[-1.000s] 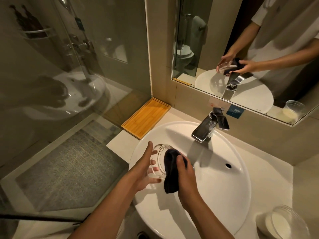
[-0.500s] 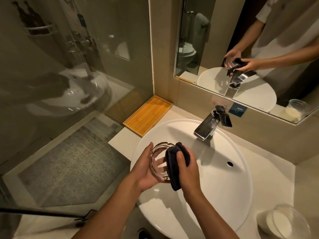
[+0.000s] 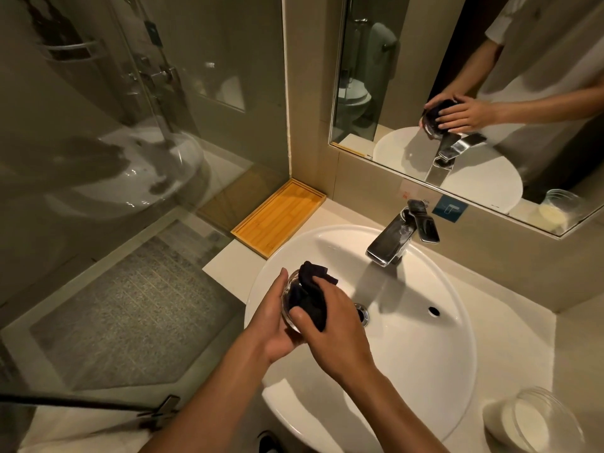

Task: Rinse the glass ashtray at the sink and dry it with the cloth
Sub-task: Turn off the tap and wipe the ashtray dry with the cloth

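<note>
**A compact bathroom, seen from the washbasin**

A round white ceramic basin (image 3: 421,371) with a chrome lever faucet (image 3: 397,235) sits on a pale stone counter (image 3: 510,325) below a wall mirror (image 3: 408,76). At left, a glass shower enclosure (image 3: 108,152) with chrome fittings borders a grey tiled floor (image 3: 130,312). A toilet (image 3: 353,99) shows in the mirror's reflection. A bamboo tray (image 3: 281,217) rests in the counter's corner, a clear lidded jar (image 3: 536,420) at its near right edge.
</note>
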